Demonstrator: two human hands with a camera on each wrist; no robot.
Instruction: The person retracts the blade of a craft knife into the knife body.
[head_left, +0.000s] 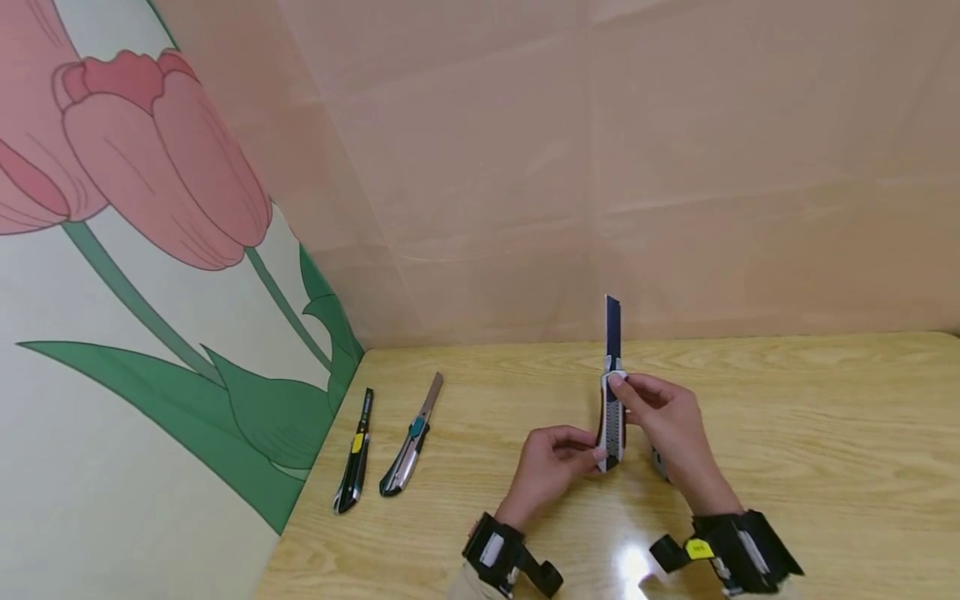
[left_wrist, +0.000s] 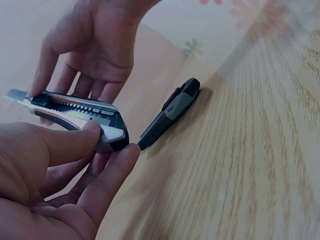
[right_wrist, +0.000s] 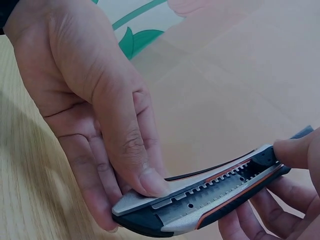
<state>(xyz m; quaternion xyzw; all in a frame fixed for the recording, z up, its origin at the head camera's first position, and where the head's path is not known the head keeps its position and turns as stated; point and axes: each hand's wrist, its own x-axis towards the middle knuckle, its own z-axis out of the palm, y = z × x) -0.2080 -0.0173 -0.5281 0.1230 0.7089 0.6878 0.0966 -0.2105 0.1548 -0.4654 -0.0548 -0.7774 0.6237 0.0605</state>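
A silver and black utility knife with orange trim (head_left: 612, 417) is held raised over the table, its dark blade (head_left: 613, 325) extended and pointing away. My left hand (head_left: 553, 462) pinches its butt end between thumb and fingers; the left wrist view shows this thumb (left_wrist: 82, 140) on the metal body. Up by the blade end, my right hand (head_left: 675, 425) grips the knife, with the thumb on the black slider (right_wrist: 262, 159). Beneath the right hand, a grey and black knife (left_wrist: 175, 110) lies on the table, mostly hidden in the head view.
Two more utility knives lie to the left: a black one with a yellow slider (head_left: 353, 454) and a silver one with a blue slider (head_left: 406, 454), its blade out. The wooden table (head_left: 825, 433) meets a pinkish cloth backdrop (head_left: 480, 167) and a tulip-patterned panel (head_left: 150, 292).
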